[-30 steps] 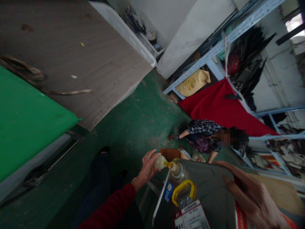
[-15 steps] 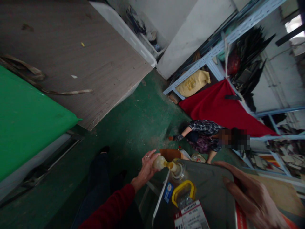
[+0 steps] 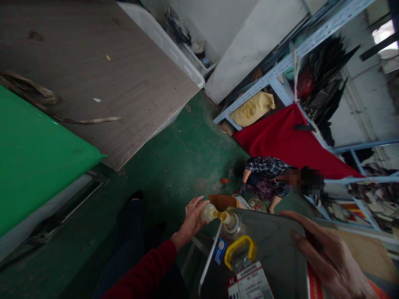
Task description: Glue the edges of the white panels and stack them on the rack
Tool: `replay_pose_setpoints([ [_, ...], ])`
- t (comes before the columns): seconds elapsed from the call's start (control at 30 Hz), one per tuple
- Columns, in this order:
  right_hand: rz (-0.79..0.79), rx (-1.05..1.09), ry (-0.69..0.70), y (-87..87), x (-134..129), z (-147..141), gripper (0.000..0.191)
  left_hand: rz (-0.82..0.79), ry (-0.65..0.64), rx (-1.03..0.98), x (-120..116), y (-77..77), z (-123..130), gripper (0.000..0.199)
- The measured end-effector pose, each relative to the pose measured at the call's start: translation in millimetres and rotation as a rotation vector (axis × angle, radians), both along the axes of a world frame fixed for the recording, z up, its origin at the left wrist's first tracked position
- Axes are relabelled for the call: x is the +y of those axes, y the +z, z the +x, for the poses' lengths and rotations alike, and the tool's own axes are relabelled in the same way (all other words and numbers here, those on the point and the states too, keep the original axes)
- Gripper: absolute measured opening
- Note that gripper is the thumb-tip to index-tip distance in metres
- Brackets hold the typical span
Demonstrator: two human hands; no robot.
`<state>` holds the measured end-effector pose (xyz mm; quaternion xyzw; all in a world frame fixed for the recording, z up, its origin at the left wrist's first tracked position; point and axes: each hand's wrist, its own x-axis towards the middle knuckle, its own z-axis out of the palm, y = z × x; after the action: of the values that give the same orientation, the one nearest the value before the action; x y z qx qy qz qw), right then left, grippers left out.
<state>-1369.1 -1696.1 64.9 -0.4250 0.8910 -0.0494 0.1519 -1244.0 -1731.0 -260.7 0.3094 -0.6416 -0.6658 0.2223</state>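
Observation:
My left hand is closed around a small translucent squeeze bottle, its mouth turned to the right. The bottle's mouth meets the pale spout of a grey metal can, with amber liquid visible where they join. Tilted towards the bottle, the can has a yellow carrying handle, a blue sticker and a white paper label. My right hand grips the can's right edge, thumb on its top face and fingers along the rim. The can's underside is hidden.
A person crouches beyond the can. Near them are a round tin and an orange-red object on the green floor. Left stands a wood-grain table with green cloth. Blue shelving with red cloth stands right.
The crouching person's gloved hand has drawn back to the right, and the orange-red object now lies on the floor apart from it. My hands, bottle and can look unchanged.

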Motion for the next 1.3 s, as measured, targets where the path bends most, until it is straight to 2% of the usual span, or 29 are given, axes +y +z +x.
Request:
replay_pose_setpoints([
  [0.43, 0.001, -0.024, -0.052, 0.1, 0.2, 0.7, 0.053, -0.006, -0.006, -0.001, -0.2, 1.6, 1.4, 0.066],
  [0.8, -0.006, -0.025, -0.046, -0.3, -0.7, 2.2, 0.05, -0.017, -0.001, 0.007, 1.1, -3.4, 0.4, 0.066],
  [1.3, 0.0, -0.015, -0.003, -0.8, 1.2, -1.3, 0.052, -0.013, 0.001, 0.006, 1.4, -1.9, 0.4, 0.066],
])
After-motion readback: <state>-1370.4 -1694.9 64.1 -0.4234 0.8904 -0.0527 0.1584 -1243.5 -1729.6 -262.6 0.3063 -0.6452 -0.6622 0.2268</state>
